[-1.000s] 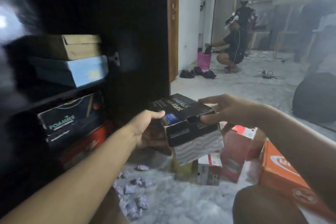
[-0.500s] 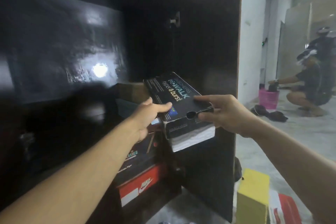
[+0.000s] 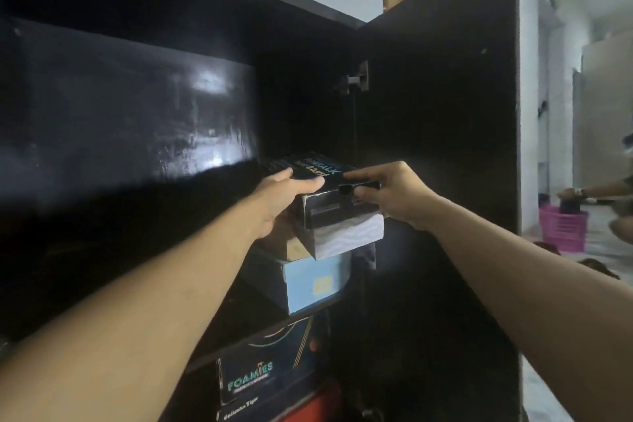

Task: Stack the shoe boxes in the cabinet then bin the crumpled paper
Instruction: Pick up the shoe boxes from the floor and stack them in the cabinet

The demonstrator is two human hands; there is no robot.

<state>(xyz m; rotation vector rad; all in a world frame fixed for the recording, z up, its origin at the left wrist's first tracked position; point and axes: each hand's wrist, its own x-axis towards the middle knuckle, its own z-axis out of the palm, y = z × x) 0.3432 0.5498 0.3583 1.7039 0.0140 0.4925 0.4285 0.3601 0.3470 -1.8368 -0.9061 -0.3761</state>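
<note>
A black shoe box [image 3: 337, 212] with a white lower side sits high inside the dark cabinet [image 3: 137, 106], on top of a brown box [image 3: 291, 247] and a light blue box [image 3: 315, 284]. My left hand [image 3: 284, 195] grips its left end, thumb on the lid. My right hand [image 3: 394, 192] holds its right end. On the shelf below stand a black "Foamies" box [image 3: 260, 373] and a red box [image 3: 315, 404] under it. No crumpled paper is in view.
The cabinet's open door [image 3: 442, 147] stands just right of my hands. Beyond it, a person [image 3: 616, 195] crouches on the pale floor beside a pink basket [image 3: 563, 226].
My hands have lifted the black box up and forward onto the stack on the upper shelf. The view has tilted upward, so the floor boxes have dropped out of sight.
</note>
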